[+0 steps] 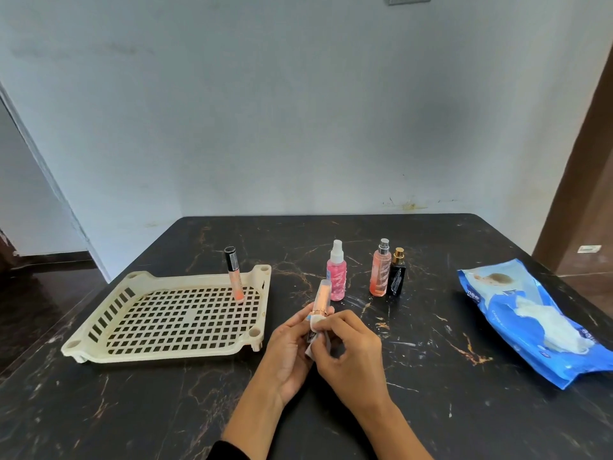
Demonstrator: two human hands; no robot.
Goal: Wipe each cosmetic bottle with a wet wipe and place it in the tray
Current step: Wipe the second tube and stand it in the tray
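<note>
My left hand [288,355] holds a slim peach cosmetic tube [323,295] upright by its lower part, just right of the tray. My right hand [348,351] presses a white wet wipe [315,340] against the tube's lower end. A cream perforated tray [99,327] lies on the table at left, and an orange lip-gloss tube with a black cap [235,277] stands in its far right corner. Behind my hands stand a pink spray bottle [337,277], a peach spray bottle [380,272] and a small black perfume bottle [396,277].
A blue wet-wipe pack [497,303] lies at the right of the black marble table [431,410], a wipe poking from its opening. A pale wall rises behind the table's far edge. A brown door frame stands at the far right.
</note>
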